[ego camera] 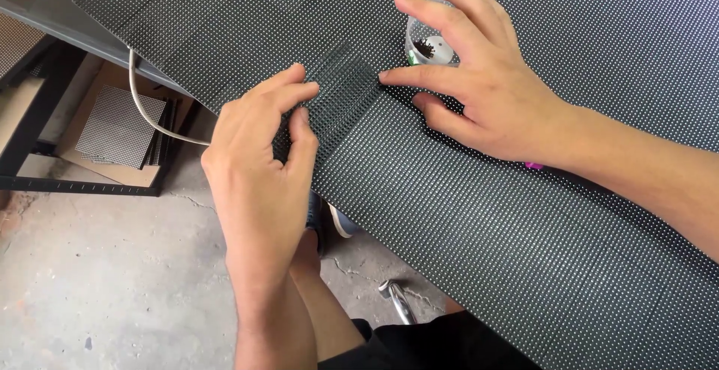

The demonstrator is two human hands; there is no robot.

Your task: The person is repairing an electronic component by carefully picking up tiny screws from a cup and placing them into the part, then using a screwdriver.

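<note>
View from the head camera, looking down on a large black dotted panel [524,213] that lies flat across a work surface, its near edge overhanging a cracked concrete floor [97,265]. A small grid piece [341,96] of the same dotted pattern sits on the panel close to that edge, raised slightly above the surrounding surface and not yet flush with it. The left hand [258,164] grasps the near end of this piece, thumb on its top face and fingers curled about its edge; the right hand [479,89] lies spread and released on the panel, grasping nothing, its index fingertip [386,76] touching the far side of the piece as if to steady or press it. Just beyond the right hand stands a small clear cup [431,44] holding dark small parts (their kind cannot be told). Judged from how things lie, the piece has been brought to its place on the panel and aligned with the dot rows, while the seating itself remains to be done, since one side stands proud. Below the panel edge a pale cable [146,111] hangs, and a spare grid piece [120,126] rests on cardboard [97,168] beneath a dark metal frame [45,108].
</note>
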